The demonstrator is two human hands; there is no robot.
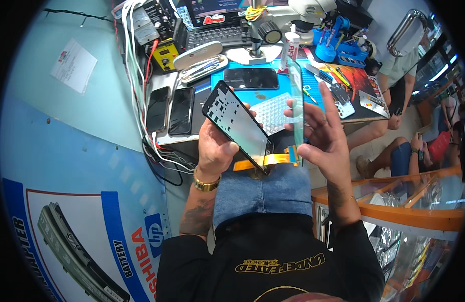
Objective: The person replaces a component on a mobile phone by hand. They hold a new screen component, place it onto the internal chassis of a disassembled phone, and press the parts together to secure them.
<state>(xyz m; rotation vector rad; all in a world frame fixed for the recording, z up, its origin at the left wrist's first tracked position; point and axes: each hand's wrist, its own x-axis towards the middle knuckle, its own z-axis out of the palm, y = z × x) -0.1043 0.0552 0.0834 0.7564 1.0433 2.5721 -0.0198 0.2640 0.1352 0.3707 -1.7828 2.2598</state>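
Note:
My left hand (210, 147) is closed around a black-edged phone (237, 123), tilted, its pale face marked with dark blocky patches. In my right hand (333, 133) is a thin greenish glass-like screen panel (298, 110), seen nearly edge-on and pinched near its lower end by the thumb, the other fingers spread behind it. An orange ribbon cable (275, 159) stretches between the phone's lower end and the bottom of the panel; how it joins either one cannot be made out. Both hands are over my lap, in front of the workbench.
On the bench, a dark phone (250, 78) lies on a blue mat (267, 95) near a bubble-wrap sheet (275, 111). Two more phones (181, 111) lie at left beside an open tool case (205, 65). A microscope stand (255, 50) and glue tube (289, 48) stand behind. White cables (134, 75) hang left; a glass cabinet (418, 201) is right.

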